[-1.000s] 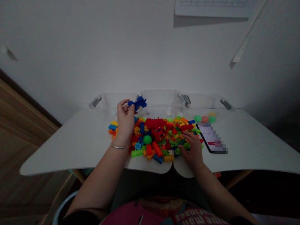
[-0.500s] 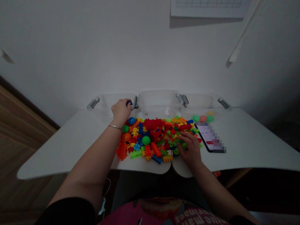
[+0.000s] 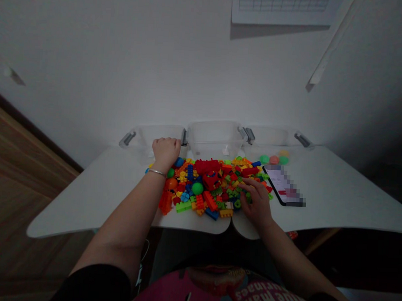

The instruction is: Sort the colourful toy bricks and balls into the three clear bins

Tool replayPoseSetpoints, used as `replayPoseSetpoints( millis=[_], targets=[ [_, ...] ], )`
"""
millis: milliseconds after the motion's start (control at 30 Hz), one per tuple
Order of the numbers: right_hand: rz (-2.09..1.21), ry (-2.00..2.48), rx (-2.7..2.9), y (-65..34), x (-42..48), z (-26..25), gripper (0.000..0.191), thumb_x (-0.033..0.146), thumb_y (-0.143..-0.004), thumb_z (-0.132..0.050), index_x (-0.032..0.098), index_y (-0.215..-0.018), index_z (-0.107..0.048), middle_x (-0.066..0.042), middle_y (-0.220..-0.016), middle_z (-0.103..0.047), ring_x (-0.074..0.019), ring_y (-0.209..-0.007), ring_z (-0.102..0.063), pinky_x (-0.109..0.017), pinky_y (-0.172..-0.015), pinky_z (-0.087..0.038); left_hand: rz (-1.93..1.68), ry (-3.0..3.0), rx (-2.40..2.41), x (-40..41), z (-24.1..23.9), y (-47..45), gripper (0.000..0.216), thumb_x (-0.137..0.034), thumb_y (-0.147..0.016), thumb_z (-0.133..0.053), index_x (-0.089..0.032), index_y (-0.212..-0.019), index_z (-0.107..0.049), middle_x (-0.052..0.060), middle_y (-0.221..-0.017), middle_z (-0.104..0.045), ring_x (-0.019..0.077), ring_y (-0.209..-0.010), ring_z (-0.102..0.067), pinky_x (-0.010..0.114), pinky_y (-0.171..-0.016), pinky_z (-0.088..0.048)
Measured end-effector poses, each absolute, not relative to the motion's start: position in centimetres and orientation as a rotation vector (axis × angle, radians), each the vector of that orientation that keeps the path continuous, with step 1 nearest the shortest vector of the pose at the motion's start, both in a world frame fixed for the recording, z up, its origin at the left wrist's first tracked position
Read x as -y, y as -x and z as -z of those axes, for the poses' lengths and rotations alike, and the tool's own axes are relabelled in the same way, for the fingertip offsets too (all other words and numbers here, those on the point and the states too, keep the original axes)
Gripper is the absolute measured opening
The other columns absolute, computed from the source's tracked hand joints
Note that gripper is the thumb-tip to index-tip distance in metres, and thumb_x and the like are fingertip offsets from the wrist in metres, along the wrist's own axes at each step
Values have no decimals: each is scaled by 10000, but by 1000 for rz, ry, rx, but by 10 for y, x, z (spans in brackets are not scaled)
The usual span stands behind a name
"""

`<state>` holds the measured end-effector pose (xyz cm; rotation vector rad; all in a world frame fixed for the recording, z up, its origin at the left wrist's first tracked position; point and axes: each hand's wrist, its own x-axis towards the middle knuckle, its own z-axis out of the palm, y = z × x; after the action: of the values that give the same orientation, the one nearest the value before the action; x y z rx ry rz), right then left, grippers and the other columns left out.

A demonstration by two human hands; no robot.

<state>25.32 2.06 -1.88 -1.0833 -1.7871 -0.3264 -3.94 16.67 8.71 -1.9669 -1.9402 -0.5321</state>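
Observation:
A pile of colourful toy building blocks [image 3: 212, 204] lies on the white table, with a green ball [image 3: 197, 188] and an orange ball [image 3: 171, 184] among the pieces. My left hand [image 3: 166, 152] is curled, knuckles up, in front of the left clear plastic bin [image 3: 148, 132]. Its fingertips, and whatever may be in them, are hidden. On the right side of the pile rests my right hand [image 3: 257, 204], its fingers loosely spread over small green and yellow pieces. Nothing is visibly gripped there.
A middle clear bin [image 3: 216, 144] and a right clear bin [image 3: 268, 135] stand along the wall. Green, pink and yellow balls show in the right one. A phone [image 3: 282, 185] lies right of the pile. The white table [image 3: 345, 192] has a rounded front edge.
My left hand has turned knuckles up and moved slightly toward me; the blue piece between its fingers no longer shows. My right hand stays nearly the same. The whole view has shifted slightly.

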Motion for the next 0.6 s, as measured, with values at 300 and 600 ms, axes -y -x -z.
replayPoseSetpoints(
  millis=[300, 600],
  targets=[
    [315, 1079, 1775, -253, -20, 19, 293, 141, -831, -546, 255, -1089, -624, -89, -1130, -647, -256, -1034, -615, -464, -894, -504, 1231, 2085, 1696, -135, -102, 54, 314, -317, -892, -427, -205, -967, -711, 64, -1042, -721, 235, -1046, -604, 382, -992, -389],
    [337, 1067, 1799, -253, -20, 18, 289, 123, -830, -556, 242, -1089, -605, -96, -1129, -644, -253, -1038, -610, -448, -881, -508, 1089, 2209, 1768, -97, -77, 46, 299, -279, -877, -452, -189, -1008, -705, 87, -1042, -704, 254, -1021, -614, 401, -947, -451]
  ],
)
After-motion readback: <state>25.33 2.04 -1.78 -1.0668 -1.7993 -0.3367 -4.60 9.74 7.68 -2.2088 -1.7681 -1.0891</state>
